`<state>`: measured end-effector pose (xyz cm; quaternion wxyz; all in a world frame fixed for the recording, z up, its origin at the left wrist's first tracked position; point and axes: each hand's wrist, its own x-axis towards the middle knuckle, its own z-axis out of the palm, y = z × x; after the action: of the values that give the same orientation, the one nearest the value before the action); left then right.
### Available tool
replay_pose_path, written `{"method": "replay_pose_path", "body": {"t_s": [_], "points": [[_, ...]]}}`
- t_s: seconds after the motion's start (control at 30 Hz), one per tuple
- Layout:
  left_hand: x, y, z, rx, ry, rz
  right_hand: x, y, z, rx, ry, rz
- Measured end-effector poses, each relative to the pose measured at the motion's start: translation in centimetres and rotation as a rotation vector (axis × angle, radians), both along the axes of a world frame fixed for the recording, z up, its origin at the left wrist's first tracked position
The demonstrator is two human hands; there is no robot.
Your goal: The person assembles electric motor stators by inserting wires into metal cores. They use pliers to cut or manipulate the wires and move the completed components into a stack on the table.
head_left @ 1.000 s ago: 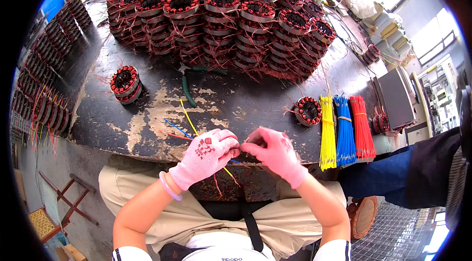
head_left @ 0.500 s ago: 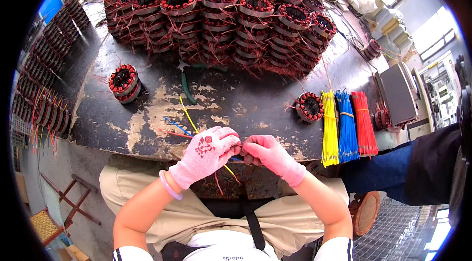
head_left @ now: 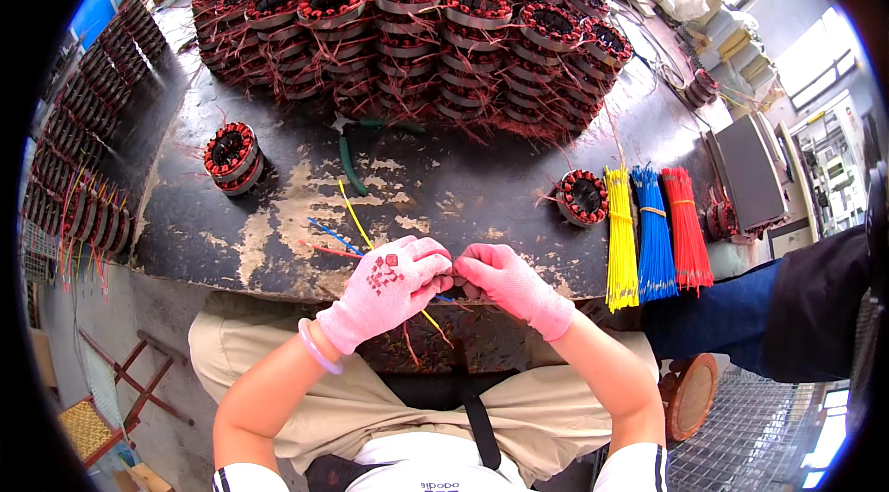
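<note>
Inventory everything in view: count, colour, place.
Table: one, dark, centre
Stacked rings: many, red and grey, table's back
Side rings: many, red, left
Ring stack: one, red, table's left
Single ring: one, red, table's right
Pliers: one, green, table centre
Wire bundles: three, yellow, blue, red, table's right
Separate wires: several, yellow, blue, red, front
Case: one, grey, right
Round stool: one, brown, lower right
Other person's leg: one, blue, right
Left hand: one, pink-gloved, holding wires
Right hand: one, pink-gloved, beside left
</note>
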<state>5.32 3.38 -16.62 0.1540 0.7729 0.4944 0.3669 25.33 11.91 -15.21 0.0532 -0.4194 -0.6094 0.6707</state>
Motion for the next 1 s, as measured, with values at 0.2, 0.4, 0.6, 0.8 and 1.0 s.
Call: {"method": "replay_pose_path", "body": {"t_s": [0.2, 0.4, 0.6, 0.8, 1.0], "points": [[-0.1, 0.0, -0.4, -0.009, -0.026, 0.016, 0.5, -2.2, 0.9, 1.371, -0.050, 0.032], [-0.1, 0.0, -0.2, -0.009, -0.017, -0.003, 0.8, -1.8, -0.5, 0.001, -0.047, -0.013], [-0.1, 0.0, -0.4, -0.007, -0.029, 0.009, 1.7, -1.5, 0.1, 0.756, -0.022, 0.165], [-0.3, 0.0, -0.1, -0.001, -0.014, -0.019, 1.0, -1.8, -0.2, 1.062, 0.013, 0.219], [-0.1, -0.4, 0.0, -0.039, 0.016, -0.058, 1.2, -1.2, 1.0, 0.308, -0.094, 0.122]]}}
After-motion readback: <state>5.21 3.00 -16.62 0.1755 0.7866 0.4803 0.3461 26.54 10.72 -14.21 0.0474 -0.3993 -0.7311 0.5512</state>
